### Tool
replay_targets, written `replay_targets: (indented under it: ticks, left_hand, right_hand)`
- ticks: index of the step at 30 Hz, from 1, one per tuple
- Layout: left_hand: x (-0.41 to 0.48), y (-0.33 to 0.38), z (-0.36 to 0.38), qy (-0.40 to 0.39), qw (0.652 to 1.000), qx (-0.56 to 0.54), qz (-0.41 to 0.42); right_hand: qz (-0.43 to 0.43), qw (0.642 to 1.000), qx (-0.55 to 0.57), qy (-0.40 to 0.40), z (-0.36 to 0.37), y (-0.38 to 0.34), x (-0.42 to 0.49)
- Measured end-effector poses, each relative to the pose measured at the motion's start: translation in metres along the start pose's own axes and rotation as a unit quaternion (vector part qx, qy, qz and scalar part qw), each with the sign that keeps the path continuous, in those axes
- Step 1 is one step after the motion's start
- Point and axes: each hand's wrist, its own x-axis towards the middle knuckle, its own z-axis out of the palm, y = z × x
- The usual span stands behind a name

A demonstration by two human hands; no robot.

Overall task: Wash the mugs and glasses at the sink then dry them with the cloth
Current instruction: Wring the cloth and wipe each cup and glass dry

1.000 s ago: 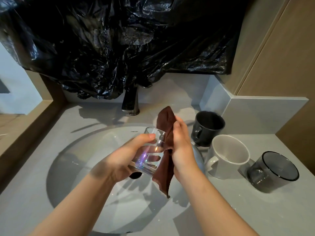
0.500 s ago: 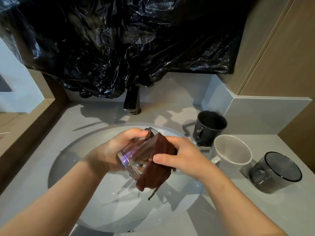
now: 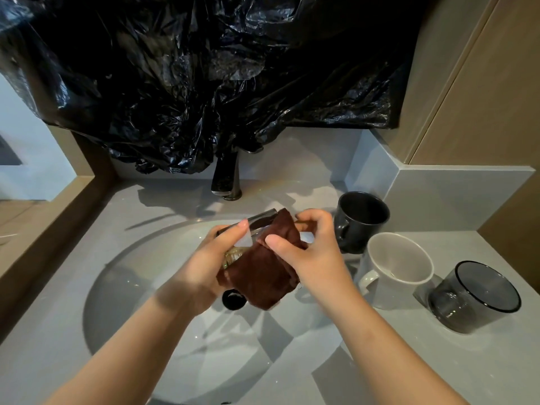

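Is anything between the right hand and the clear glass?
Yes, the brown cloth: the right hand pinches it against the clear glass. The left hand holds the glass directly.

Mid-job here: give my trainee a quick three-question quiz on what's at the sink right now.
1. True or false: the right hand holds the cloth against the glass that the left hand grips.
2. How many vessels stand on the counter right of the sink? A two, B three, C four.
3. Fill in: of those, the one nearest the tap is the ____ mug.
Key: 1 true; 2 B; 3 black, the black mug.
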Motion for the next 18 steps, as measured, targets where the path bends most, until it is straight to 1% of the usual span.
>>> replay_targets:
  ticks: [2,5,7,10,12,15,18]
  left_hand:
    - [0.002,0.003,0.0,-0.005,1.0,-0.01,-0.01]
    - [0.005,0.006,0.002,-0.035,0.999,0.0,0.0]
    - [0.006,0.009,0.001,-0.049,0.999,-0.017,-0.007]
    - [0.007,0.011,-0.003,-0.087,0.995,-0.03,-0.029]
    - [0.006,0.012,-0.001,-0.097,0.994,-0.025,-0.043]
    - [0.004,0.015,0.003,-0.08,0.995,-0.011,-0.054]
    - [0.009,0.016,-0.001,-0.043,0.997,-0.03,-0.055]
  right_hand:
    - [-0.006,1.0,-0.005,0.004,-0.001,0.001,0.0]
    - [-0.006,0.998,-0.005,-0.063,0.0,0.003,-0.003]
    - [-0.012,0.994,-0.009,-0.106,-0.003,0.006,-0.005]
    - [-0.066,0.986,-0.082,-0.133,-0.007,0.007,-0.004]
    - [-0.071,0.983,-0.107,-0.134,-0.008,0.006,-0.003]
    - [-0.057,0.988,-0.08,-0.122,-0.009,0.003,-0.002]
    - [-0.025,0.995,0.013,-0.095,-0.01,0.002,0.001]
